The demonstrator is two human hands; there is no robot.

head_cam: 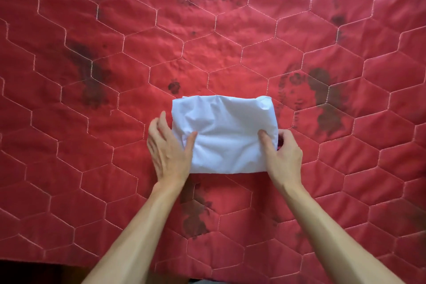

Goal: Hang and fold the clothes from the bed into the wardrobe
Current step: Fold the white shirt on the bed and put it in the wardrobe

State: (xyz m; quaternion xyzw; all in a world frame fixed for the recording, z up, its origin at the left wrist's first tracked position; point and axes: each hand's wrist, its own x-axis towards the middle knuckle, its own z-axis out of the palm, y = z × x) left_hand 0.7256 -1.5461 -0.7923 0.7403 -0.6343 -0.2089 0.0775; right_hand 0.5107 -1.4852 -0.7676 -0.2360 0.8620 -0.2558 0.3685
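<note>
— White, that garment [222,134], and only one?
— One, folded into a bundle, lying on the red quilted bed [92,122] near its front edge.
— How many hands on it?
— Two. The left hand [168,147] has straight, spread fingers beside the left edge, thumb resting on top. The right hand [284,152] pinches the right edge, thumb above, fingers curled round it
</note>
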